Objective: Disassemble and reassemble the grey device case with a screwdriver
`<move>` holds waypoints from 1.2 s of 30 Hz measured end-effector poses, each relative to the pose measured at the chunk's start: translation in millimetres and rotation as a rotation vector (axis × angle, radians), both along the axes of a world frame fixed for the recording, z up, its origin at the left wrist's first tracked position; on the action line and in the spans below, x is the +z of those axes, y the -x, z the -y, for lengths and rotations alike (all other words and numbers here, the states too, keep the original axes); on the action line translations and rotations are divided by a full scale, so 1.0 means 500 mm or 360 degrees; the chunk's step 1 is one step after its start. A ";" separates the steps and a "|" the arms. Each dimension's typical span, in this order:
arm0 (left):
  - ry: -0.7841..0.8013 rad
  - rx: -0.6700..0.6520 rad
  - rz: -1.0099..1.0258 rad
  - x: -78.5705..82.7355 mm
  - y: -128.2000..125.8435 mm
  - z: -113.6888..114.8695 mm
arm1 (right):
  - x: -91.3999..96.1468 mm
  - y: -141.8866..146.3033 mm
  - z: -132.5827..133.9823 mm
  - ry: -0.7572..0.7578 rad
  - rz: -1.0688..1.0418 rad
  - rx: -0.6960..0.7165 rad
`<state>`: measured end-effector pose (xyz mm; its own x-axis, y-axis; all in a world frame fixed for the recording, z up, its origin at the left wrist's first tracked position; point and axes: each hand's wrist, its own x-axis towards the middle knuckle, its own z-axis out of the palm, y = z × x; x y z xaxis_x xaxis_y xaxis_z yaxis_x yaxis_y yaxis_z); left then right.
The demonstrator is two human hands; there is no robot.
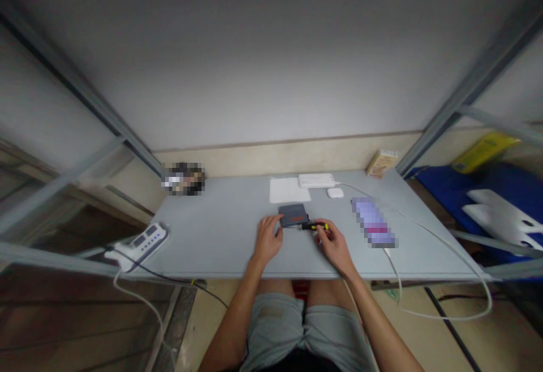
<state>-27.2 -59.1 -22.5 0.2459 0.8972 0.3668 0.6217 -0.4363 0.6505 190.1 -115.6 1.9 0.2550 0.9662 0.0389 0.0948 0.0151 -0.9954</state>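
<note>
On the desk in front of me lies a flat, dark grey square case (292, 215) with reddish print near its lower right. My left hand (268, 239) rests at its left side, fingers spread and the index fingertip touching the case's edge. My right hand (333, 242) is closed round a slim black-and-yellow handled tool (311, 226), which looks like a screwdriver. The tool points left, along the near edge of the case. Whether its tip touches the case I cannot tell.
Behind the case are a white paper sheet (288, 191), a white power bank (316, 180) and a small white earbud case (335, 193). A phone (373, 222) with a cable lies right. A power strip (142, 245) sits left; a small box (382, 163) stands back right.
</note>
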 end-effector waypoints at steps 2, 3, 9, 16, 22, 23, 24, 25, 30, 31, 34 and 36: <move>0.0000 0.0005 -0.0005 -0.001 0.000 0.000 | 0.005 -0.001 0.001 -0.0005 -0.0003 -0.0023; 0.0000 0.0010 -0.0008 -0.001 0.000 0.000 | 0.008 -0.001 0.002 -0.0010 -0.0007 -0.0044; -0.0056 -0.0043 -0.0036 0.003 -0.001 0.006 | 0.020 -0.008 0.005 -0.0006 -0.0010 -0.0087; -0.0183 -0.0121 -0.0045 0.008 0.001 0.014 | 0.017 -0.013 0.007 -0.0017 -0.0141 -0.0181; -0.0196 -0.0138 0.0019 -0.009 0.004 0.018 | -0.006 -0.021 0.003 -0.0097 -0.0227 -0.0645; -0.0203 -0.0119 0.0055 -0.012 0.005 0.012 | -0.012 -0.023 0.002 -0.0099 -0.0207 -0.0754; -0.0208 -0.0083 0.0095 -0.013 0.006 0.003 | -0.017 -0.025 0.001 -0.0103 -0.0180 -0.0846; -0.0211 -0.0018 0.0139 -0.014 0.008 -0.010 | -0.021 -0.027 -0.001 -0.0109 -0.0155 -0.0909; -0.0192 0.0207 0.0053 0.011 0.009 -0.117 | -0.022 -0.028 -0.006 -0.0140 -0.0155 -0.0990; -0.0193 0.0210 0.0015 0.017 0.006 -0.140 | -0.020 -0.027 -0.007 -0.0140 -0.0166 -0.0989; -0.0181 0.0181 -0.0127 0.027 -0.009 -0.191 | -0.018 -0.026 -0.007 -0.0141 -0.0186 -0.0946; -0.0161 0.0148 -0.0205 0.021 -0.017 -0.206 | -0.018 -0.026 -0.006 -0.0141 -0.0204 -0.0918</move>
